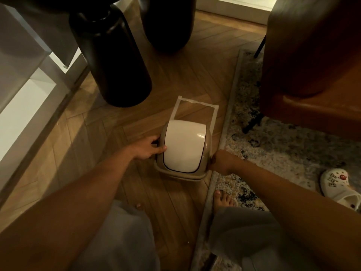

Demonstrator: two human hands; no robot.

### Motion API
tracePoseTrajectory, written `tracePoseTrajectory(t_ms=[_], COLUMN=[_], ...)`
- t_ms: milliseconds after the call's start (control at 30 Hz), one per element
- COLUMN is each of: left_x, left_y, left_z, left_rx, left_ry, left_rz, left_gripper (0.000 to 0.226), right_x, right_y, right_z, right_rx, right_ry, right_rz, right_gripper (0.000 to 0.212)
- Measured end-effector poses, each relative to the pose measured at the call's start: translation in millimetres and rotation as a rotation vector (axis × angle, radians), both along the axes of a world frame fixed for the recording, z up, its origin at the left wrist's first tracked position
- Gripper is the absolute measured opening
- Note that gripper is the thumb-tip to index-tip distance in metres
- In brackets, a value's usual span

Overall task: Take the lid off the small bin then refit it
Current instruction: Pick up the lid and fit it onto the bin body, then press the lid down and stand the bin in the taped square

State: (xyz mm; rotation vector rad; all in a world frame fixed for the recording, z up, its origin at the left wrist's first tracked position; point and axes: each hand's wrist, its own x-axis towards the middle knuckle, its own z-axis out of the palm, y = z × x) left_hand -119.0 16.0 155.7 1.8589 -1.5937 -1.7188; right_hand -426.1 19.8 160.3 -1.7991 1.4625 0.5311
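Seen from above, looking down at a herringbone wood floor (185, 75) in dim, warm light. At nine o'clock, along the left edge, runs a pale cabinet or shelf unit (23, 75). At eleven o'clock a large dark rounded vessel (109, 55) stands on the floor, with a second dark rounded shape (166, 22) behind it at twelve o'clock. At the centre sits the small bin (181, 171), beige, partly inside a rectangle of pale tape (195, 103) stuck to the floor. Its lid (184, 147), a beige frame with a domed cream swing flap, is seated on the bin. The left hand (147, 148) presses against the lid's left side, thumb lying on the flap's edge and fingers curled around the frame. The right hand (221, 161) touches the lid's right edge; its fingers are hidden behind the rim, so I cannot tell whether they are clamped. At six o'clock are grey-trousered knees and a bare foot (223, 199). A speckled rug (273, 145) covers the right side, with a brown leather chair (312, 55) at two o'clock and a white clog (340, 184) at four o'clock.
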Motion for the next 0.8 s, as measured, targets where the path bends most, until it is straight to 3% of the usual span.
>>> tracePoseTrajectory(t_ms=[100,300,800], left_x=[3.5,5.0,4.6], left_y=[2.2,5.3,3.1], left_z=[-3.1,-7.7,-13.6], left_rx=[0.007,0.018,0.006], left_ry=[-0.049,-0.042,-0.049], left_rz=[-0.038,0.004,-0.013], left_gripper=[0.077,0.09,0.092], right_x=[1.5,2.6,-5.4], right_y=[5.1,7.7,7.0], right_z=[-3.6,-9.8,-28.3], right_rx=[0.009,-0.033,-0.077], right_ry=[-0.014,-0.01,0.0], right_rz=[0.055,0.095,0.079], right_gripper=[0.036,0.041,0.04])
